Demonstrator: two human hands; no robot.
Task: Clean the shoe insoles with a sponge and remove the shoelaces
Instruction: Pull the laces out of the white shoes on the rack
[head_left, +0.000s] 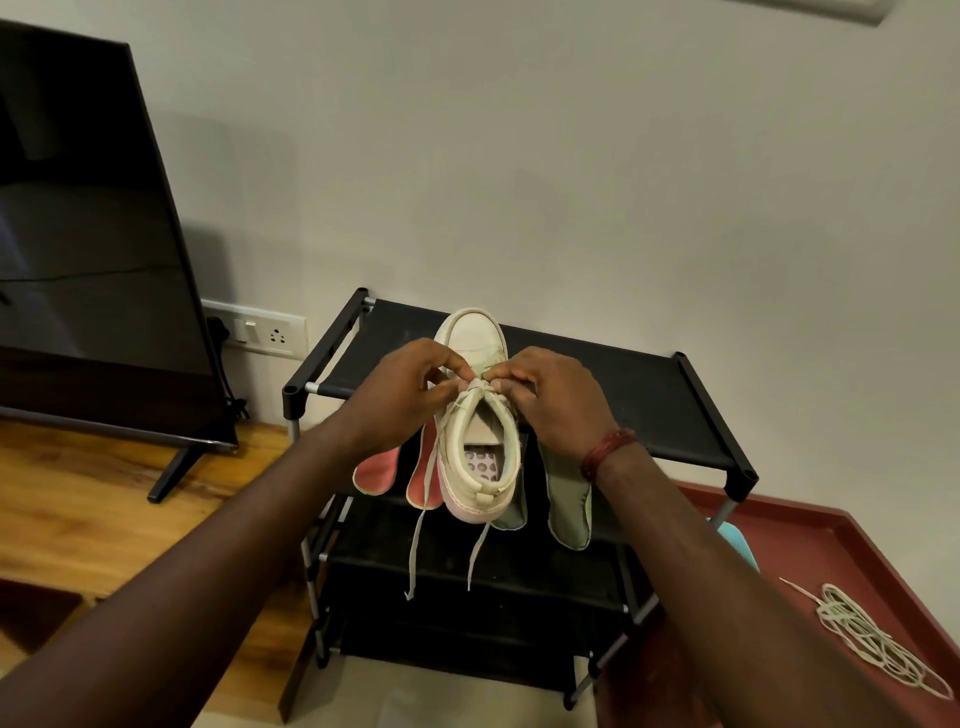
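Observation:
A cream high-top shoe (480, 415) stands on the top shelf of a black shoe rack (649, 400), toe toward the wall. My left hand (400, 395) and my right hand (550, 400) both pinch the shoelace (480, 387) at the top of the tongue. Two loose lace ends (418, 545) hang down over the rack's front. Two pink insoles (376, 470) lie left of the shoe, and two grey-green insoles (569, 499) lie right of it, all jutting over the shelf edge. No sponge is in view.
A pile of removed laces (872, 639) lies on a dark red surface (810, 525) at the right. A light blue object (737, 545) peeks out behind the rack. A television (88, 249) stands on a wooden top (78, 519) at the left, beside a wall socket (260, 330).

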